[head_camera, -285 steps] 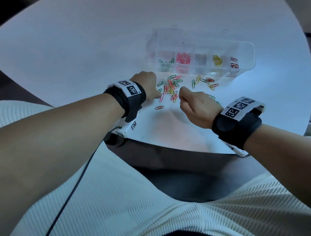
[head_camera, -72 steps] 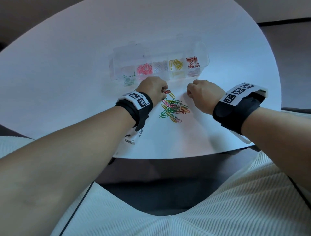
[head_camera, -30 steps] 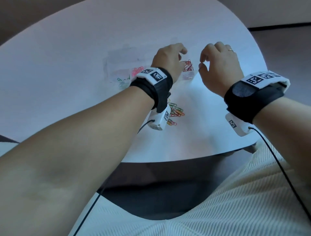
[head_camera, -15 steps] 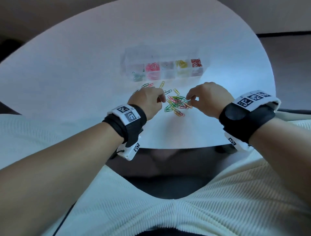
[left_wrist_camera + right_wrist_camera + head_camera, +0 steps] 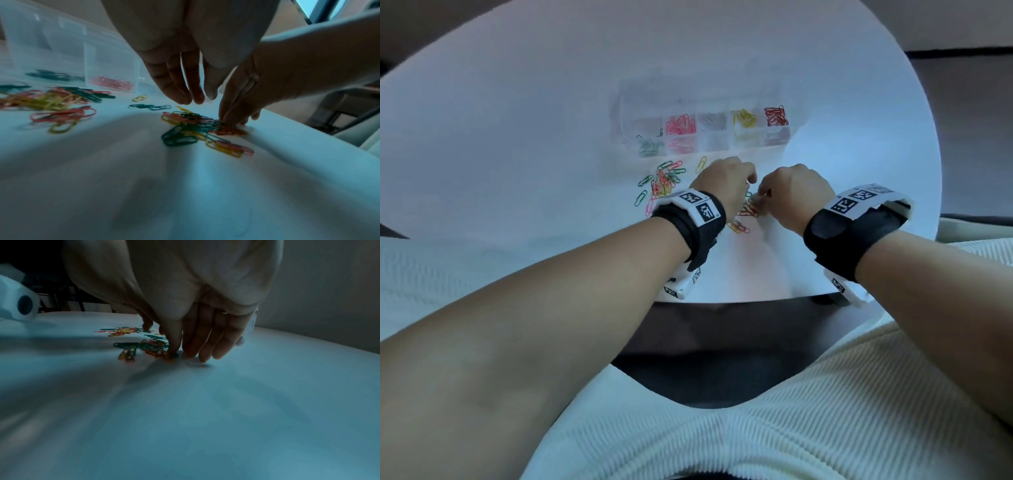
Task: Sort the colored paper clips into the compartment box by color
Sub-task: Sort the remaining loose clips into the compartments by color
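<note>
In the head view, we are bending our right hand (image 5: 792, 195) over the small pile of paper clips (image 5: 748, 210), and our left hand (image 5: 726, 186) is just beside. Half a second ago both hands were already here, so picking is continuing. The compartment box (image 5: 705, 137) is standing behind, partly filled.

In the left wrist view, our left fingers (image 5: 180, 91) are hanging loosely spread, holding nothing.

In the right wrist view, our fingertips (image 5: 174, 348) are pressing on a green clip (image 5: 174, 355); we cannot tell if it is pinched. The white table (image 5: 226, 402) is lying in a dim room.
</note>
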Demonstrator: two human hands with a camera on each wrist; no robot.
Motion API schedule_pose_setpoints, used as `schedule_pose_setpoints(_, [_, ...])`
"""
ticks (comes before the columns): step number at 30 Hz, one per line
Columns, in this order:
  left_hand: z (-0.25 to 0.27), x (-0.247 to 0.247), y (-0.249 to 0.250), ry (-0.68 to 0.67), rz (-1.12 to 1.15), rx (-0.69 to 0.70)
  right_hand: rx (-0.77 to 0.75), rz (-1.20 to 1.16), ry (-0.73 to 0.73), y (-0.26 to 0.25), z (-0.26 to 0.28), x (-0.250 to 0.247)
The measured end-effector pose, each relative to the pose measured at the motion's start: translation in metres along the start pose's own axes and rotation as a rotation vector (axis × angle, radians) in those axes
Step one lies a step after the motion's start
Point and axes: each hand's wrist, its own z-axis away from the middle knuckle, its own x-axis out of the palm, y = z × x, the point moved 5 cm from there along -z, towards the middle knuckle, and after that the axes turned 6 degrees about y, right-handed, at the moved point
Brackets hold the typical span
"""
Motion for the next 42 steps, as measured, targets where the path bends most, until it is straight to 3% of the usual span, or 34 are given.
schedule_pose_setpoints(4, [-0.008,0.015,0.001,-0.124,-0.137,0.015,0.008,0.048,-0.006,0.002,0.0,0.0])
schedule_pose_setpoints(15, [-0.006,0.016,-0.002,-0.173,-0.321,-0.051,-0.053,0.165,0.02,-0.006,0.005,0.0])
schedule_pose_setpoints(22, [-0.003,0.012,0.0,-0.094,-0.303,-0.07,-0.077,0.172,0.013,-0.012,0.009,-0.003])
schedule_pose_setpoints(29, [-0.005,0.011,0.002,-0.119,-0.246,-0.103,-0.005,-0.082,-0.028,-0.008,0.008,0.005])
schedule_pose_setpoints(35, [-0.002,0.016,-0.004,-0.102,-0.207,-0.109,0.01,-0.119,-0.051,-0.008,0.009,0.007])
schedule_pose_setpoints(42, [-0.001,0.007,0.003,0.056,-0.122,0.078,0.008,-0.152,-0.061,-0.004,0.011,0.007])
